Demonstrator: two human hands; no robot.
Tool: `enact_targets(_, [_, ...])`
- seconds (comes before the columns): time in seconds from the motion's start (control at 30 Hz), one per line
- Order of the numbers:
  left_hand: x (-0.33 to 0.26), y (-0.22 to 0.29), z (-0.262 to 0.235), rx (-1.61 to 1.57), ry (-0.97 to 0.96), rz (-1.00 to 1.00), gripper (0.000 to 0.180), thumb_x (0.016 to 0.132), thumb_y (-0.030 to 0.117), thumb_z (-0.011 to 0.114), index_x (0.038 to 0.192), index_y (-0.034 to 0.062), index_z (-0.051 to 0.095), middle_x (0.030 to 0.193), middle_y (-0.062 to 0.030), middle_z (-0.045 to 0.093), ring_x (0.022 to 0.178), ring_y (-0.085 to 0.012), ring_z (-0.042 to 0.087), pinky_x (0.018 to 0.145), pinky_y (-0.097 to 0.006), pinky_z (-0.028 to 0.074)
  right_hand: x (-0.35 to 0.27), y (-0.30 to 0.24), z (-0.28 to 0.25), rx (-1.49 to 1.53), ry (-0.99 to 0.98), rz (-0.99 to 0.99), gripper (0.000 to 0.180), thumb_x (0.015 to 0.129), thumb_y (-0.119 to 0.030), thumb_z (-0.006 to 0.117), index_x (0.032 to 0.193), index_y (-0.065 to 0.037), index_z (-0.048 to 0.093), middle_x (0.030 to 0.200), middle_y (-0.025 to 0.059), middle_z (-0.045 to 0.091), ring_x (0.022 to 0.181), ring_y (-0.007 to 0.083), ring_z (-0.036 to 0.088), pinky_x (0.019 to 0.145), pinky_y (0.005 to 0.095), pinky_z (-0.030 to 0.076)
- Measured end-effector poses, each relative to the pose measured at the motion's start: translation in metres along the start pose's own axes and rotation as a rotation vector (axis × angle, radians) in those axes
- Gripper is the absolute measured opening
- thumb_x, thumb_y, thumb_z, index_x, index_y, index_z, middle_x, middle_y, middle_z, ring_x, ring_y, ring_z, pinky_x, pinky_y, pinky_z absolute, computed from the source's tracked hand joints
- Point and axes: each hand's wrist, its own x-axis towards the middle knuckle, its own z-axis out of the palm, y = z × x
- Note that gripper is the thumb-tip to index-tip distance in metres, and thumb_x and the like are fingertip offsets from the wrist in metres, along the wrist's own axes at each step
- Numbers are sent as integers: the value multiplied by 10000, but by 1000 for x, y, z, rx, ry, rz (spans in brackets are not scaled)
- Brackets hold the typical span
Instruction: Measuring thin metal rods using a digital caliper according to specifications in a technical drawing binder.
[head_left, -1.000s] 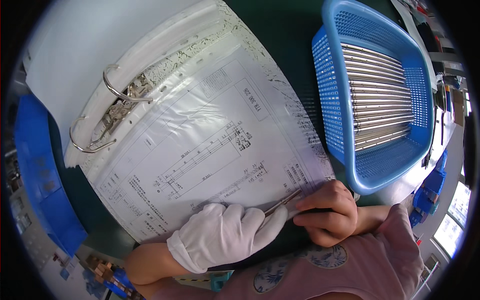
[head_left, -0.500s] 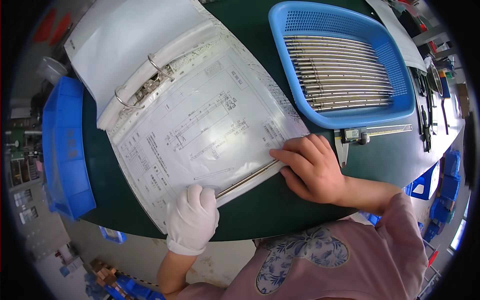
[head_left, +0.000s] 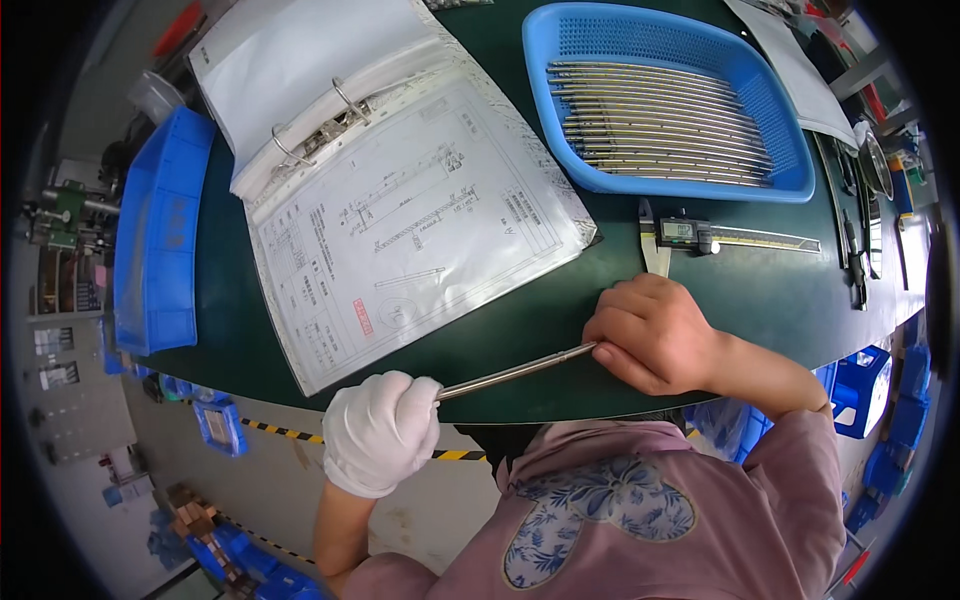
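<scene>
A thin metal rod (head_left: 517, 372) is held between my two hands just in front of the open binder. My left hand (head_left: 380, 432), in a white glove, is closed round its left end. The bare fingers of my right hand (head_left: 655, 338) pinch the other end. Both tips of the rod are hidden in the hands. The binder (head_left: 420, 215) lies with a technical drawing in a clear sleeve on top. Beyond my right hand rests a digital caliper (head_left: 700, 237) on the green table.
A blue plastic basket (head_left: 800, 190) with several similar metal rods stands at the far right. At the left is a blue bin (head_left: 160, 240). Dark slim tools (head_left: 852, 240) lie near the table's right edge. The green tabletop (head_left: 590, 395) curves along its front edge.
My hands have brought the rod off the binder page toward me, over the table's front edge. My view has shifted, so more of the caliper and the floor shows.
</scene>
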Motion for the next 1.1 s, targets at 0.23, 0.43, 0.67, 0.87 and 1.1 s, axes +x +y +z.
enact_targets(0.23, [22,18,11,-33,2,6,168,665,104,633,810,91,550,666,-30,437,548,-197,504,466,-337,403,-22,1,-11,432,-38,96,132,795,-94,507,694,-10,519,621,98,501,541,271,500,508,354,403])
enact_targets(0.43, [39,41,41,-93,330,-54,210,639,4,618,832,60,556,787,-79,518,602,-278,505,550,-362,404,-35,3,-17,676,53,348,244,845,-145,434,665,4,505,594,87,519,523,211,492,499,315,382])
enact_targets(0.67, [30,106,49,-1732,-229,-479,450,832,132,564,1235,23,396,927,-84,499,686,-136,510,573,-238,415,-34,6,-20,656,166,280,253,828,-159,415,648,2,490,555,69,501,491,184,457,475,306,360])
enact_targets(0.87, [80,90,70,-2209,41,-238,569,908,464,398,1225,-8,423,843,-90,532,679,-134,519,601,-244,418,-37,9,-22,739,183,224,254,826,-166,403,654,-1,491,540,58,491,478,168,446,459,287,340])
enact_targets(1.1, [124,63,72,-1947,-299,-138,524,941,437,326,1091,-22,530,840,-93,583,713,-138,560,655,-253,447,-30,24,-39,96,192,189,130,837,-118,489,808,-11,559,730,98,549,606,260,516,548,328,402])
